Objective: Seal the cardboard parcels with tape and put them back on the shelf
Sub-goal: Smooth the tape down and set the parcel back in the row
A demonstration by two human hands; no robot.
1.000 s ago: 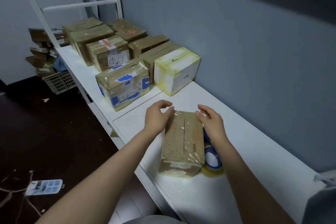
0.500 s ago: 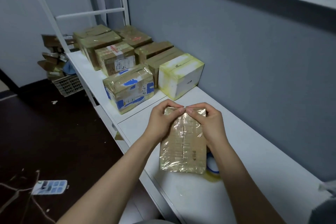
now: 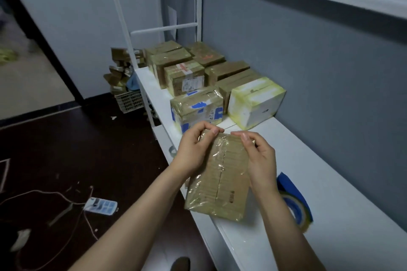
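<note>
Two hands, one parcel.

Hazards:
1. The parcel (image 3: 220, 182) is tilted, its far end lifted and its near end at the very front edge of the shelf (image 3: 326, 160). A tug could well slide it off onto the floor (image 3: 88, 160).
2. The clear tape (image 3: 222, 149) over the top looks wrinkled. Pinching at the far edge may crease it further or lift it off the centre seam (image 3: 220, 174).
3. The grip is by fingertips only, so a slip seems possible.

Item, left hand (image 3: 193, 149): fingers curled, thumb and fingertips pinching the parcel's far edge, left of centre.

Item, right hand (image 3: 259, 160): likewise curled, pinching the same edge near the right corner (loose tape or cardboard, cannot tell).

Item, tape roll (image 3: 297, 202): blue, on the shelf just right of the parcel, partly hidden by the right forearm (image 3: 286, 222), which might knock it.

Item, other parcels (image 3: 198, 108): wrapped and grouped further along the shelf, apart from the one held.
</note>
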